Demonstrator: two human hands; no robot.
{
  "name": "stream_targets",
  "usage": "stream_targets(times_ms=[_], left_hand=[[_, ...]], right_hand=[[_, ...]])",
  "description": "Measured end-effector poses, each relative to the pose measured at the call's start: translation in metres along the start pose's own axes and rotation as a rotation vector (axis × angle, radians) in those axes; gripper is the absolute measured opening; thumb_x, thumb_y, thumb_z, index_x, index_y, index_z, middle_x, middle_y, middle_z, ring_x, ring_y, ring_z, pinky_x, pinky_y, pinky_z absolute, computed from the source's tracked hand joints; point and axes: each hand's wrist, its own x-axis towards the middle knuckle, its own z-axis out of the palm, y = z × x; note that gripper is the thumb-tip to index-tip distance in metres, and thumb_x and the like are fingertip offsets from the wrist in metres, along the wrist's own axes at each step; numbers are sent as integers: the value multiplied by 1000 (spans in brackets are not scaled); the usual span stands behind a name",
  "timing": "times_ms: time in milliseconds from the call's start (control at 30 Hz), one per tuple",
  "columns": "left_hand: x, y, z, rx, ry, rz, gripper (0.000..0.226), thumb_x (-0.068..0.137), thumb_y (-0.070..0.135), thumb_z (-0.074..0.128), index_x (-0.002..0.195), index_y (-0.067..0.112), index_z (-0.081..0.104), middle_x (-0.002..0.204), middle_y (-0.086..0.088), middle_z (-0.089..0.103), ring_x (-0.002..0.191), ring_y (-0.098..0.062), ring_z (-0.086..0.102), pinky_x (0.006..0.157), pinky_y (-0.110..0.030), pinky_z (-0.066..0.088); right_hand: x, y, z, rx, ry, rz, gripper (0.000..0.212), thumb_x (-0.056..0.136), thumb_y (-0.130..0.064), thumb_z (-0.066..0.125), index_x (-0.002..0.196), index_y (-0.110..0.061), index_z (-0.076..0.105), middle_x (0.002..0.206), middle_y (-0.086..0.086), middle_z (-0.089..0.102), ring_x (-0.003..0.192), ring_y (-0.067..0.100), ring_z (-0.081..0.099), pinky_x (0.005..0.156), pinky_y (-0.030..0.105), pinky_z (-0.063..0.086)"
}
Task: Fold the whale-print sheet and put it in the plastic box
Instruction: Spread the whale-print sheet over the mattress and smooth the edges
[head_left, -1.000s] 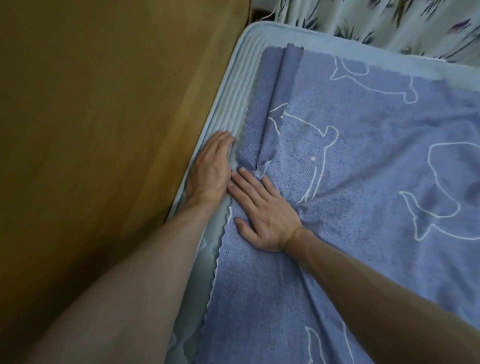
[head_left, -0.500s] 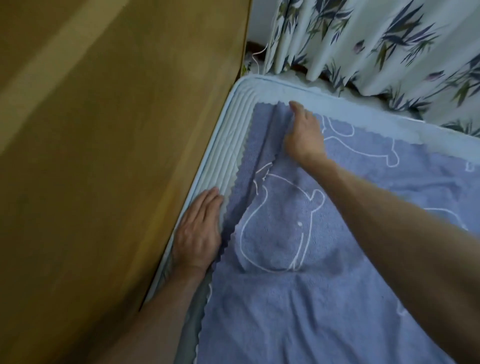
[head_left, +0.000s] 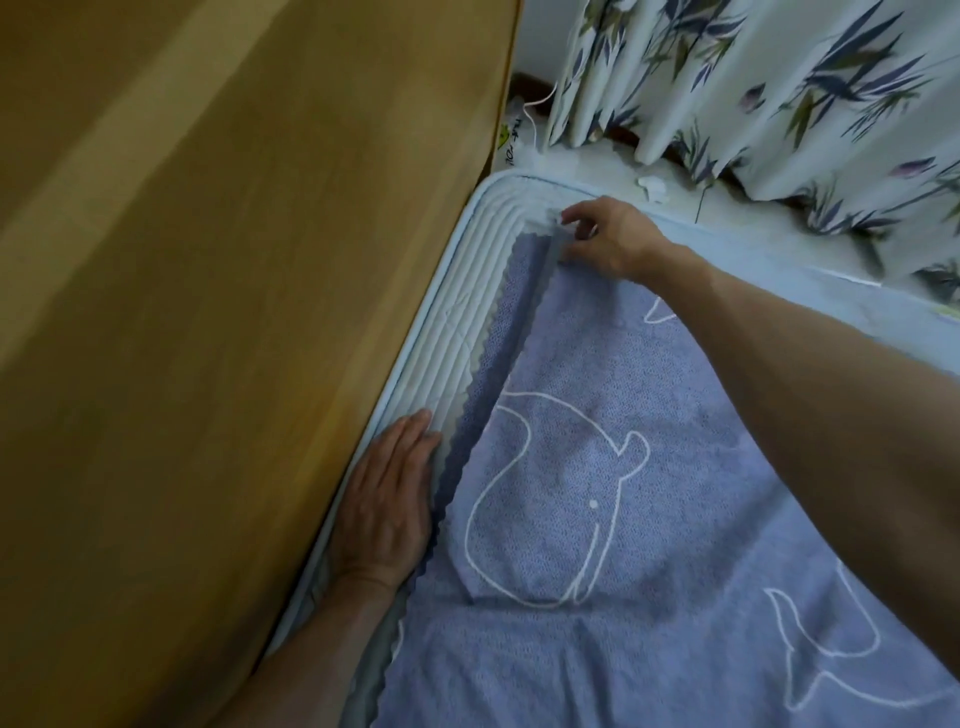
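Sheet: the whale-print sheet (head_left: 649, 519), blue with white outlined whales, lies spread on the mattress (head_left: 457, 332), its scalloped edge running along the mattress's quilted border.
Fold: a narrow strip along that edge is doubled over, from the far corner down toward the near hand.
Right hand: the right hand (head_left: 608, 241) is at the sheet's far corner, fingers (head_left: 574, 212) curled and apparently pinching the corner; blur makes the grip hard to confirm.
Left hand: the left hand (head_left: 387, 499) rests flat on the mattress border just beside the sheet's edge, fingers straight and together.
Surroundings: a wooden headboard (head_left: 208, 312) on the left, a leaf-print curtain (head_left: 779, 78) beyond the mattress.
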Motion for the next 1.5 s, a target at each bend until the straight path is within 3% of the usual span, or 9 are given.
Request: stream_targets(times_ms=[267,467,600,667,800,1000,1133,1333,1500], left_hand=[[1,1,0,1,-11,-5,47,103,10,33,146,10,52,159,-4,44,149,-21,37,121,-40,32],[0,0,1,-13,-8,-1,46,104,11,31,145,10,51,159,-4,44,149,-21,37,121,-41,33],[-1,-2,1,-30,-3,-6,45,103,8,35,146,11,51,159,-4,44,149,-21,36,122,-40,32],[-1,-3,2,-29,-5,0,45,103,7,37,146,11,50,159,-5,43,149,-22,37,123,-40,31],[-2,-5,5,-20,-18,-10,44,104,9,38,147,13,47,160,-4,41,150,-21,36,124,-39,29],[-3,-9,11,-15,16,12,42,104,7,45,146,10,50,160,-4,42,150,-20,36,123,-41,30],[-3,-11,13,-9,39,30,41,104,7,47,145,9,53,159,-4,44,150,-19,35,122,-42,33],[-3,-11,12,8,31,27,42,104,9,44,145,11,51,159,-3,43,151,-18,34,122,-42,33],[-3,-11,13,7,38,35,40,105,10,41,143,9,54,158,-4,45,149,-20,37,121,-42,35]], right_hand=[[19,-10,7,112,-62,16,30,83,-43,79,104,-27,63,92,-7,56,90,18,55,79,29,42],[28,-17,3,6,-81,109,44,79,-51,78,106,-17,68,106,1,62,95,20,57,81,32,46],[30,-22,-12,-27,-163,189,61,71,-56,83,112,-13,71,111,3,66,102,26,61,93,39,50],[34,-22,-15,5,-177,173,51,75,-50,83,110,-13,73,112,4,66,104,26,61,93,39,50],[38,-13,-8,108,39,78,27,87,-45,73,98,-22,68,103,0,61,93,20,56,74,29,41],[50,-6,19,10,153,-12,30,96,-45,60,108,-19,69,102,4,65,92,22,57,77,29,41],[54,-4,30,-58,202,-107,30,99,-44,50,108,-18,62,107,13,68,99,33,61,82,39,48],[51,2,45,-204,373,-304,39,105,-48,35,107,-13,51,93,21,66,83,42,61,63,36,32],[52,4,49,-378,453,-442,45,105,-53,28,104,-14,51,85,14,67,72,38,62,59,35,35]])
